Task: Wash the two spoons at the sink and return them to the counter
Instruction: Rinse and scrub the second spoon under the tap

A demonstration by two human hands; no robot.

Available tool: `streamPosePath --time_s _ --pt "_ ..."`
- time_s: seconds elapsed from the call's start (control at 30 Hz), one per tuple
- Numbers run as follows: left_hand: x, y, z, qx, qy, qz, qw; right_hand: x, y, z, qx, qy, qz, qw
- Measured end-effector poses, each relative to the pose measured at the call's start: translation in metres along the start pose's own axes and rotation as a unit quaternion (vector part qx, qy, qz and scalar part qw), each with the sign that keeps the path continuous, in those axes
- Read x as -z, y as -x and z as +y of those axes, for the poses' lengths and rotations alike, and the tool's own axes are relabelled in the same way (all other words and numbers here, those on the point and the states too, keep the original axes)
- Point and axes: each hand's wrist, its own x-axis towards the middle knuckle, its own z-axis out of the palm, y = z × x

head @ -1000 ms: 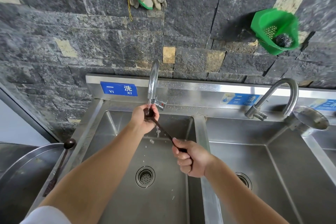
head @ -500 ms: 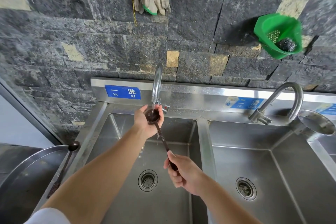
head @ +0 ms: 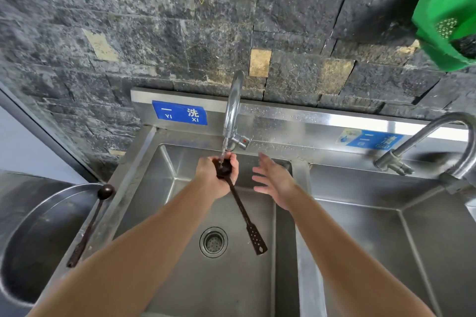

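1. Dark spoon (head: 238, 204) hangs over the sink (head: 164, 213), its bowl cupped in the left hand (head: 215, 175) directly under the tap (head: 233, 105) stream, likely for rubbing clean.
2. Left fingers curl closed around the bowl; right hand (head: 273, 177) hovers beside, fingers spread, holding nothing.
3. Second spoon (head: 88, 226) rests on the counter's metal basin (head: 38, 226).

Blue label (head: 179, 113), on the steel backsplash (head: 283, 117) near its left end, left of the running tap: white characters "一 洗" with "YI XI" beneath. Second blue label (head: 371, 138), same backsplash toward its right end: "二" over "ER" legible; the remaining characters are partly blurred and unreadable.
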Motion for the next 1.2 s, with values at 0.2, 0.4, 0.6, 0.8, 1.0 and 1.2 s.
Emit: streamPosePath --time_s 0.2,0.4,0.6,0.8,1.0,1.2 --pt "0.005 -0.009 0.011 0.0 0.019 0.016 1.0 -0.027 -0.076 -0.032 -0.014 -0.037 0.068 0.997" --pt "0.013 -0.02 0.015 0.026 0.029 0.039 0.998 -0.055 -0.113 -0.04 0.001 0.038 0.117 0.992" --pt "0.007 -0.022 0.012 0.041 0.021 0.031 0.998 -0.062 -0.116 -0.045 0.04 0.198 0.097 0.975" --pt "-0.009 0.003 0.014 0.035 -0.036 -0.031 0.998 -0.046 -0.056 -0.019 -0.012 0.035 -0.025 0.999" --pt "-0.012 0.023 0.002 -0.031 -0.048 -0.058 0.997 -0.037 0.043 0.036 -0.078 -0.089 -0.234 0.965" --pt "0.007 0.045 -0.008 -0.105 -0.382 -0.12 0.91 -0.052 0.084 0.044 0.162 0.02 0.011 0.987"
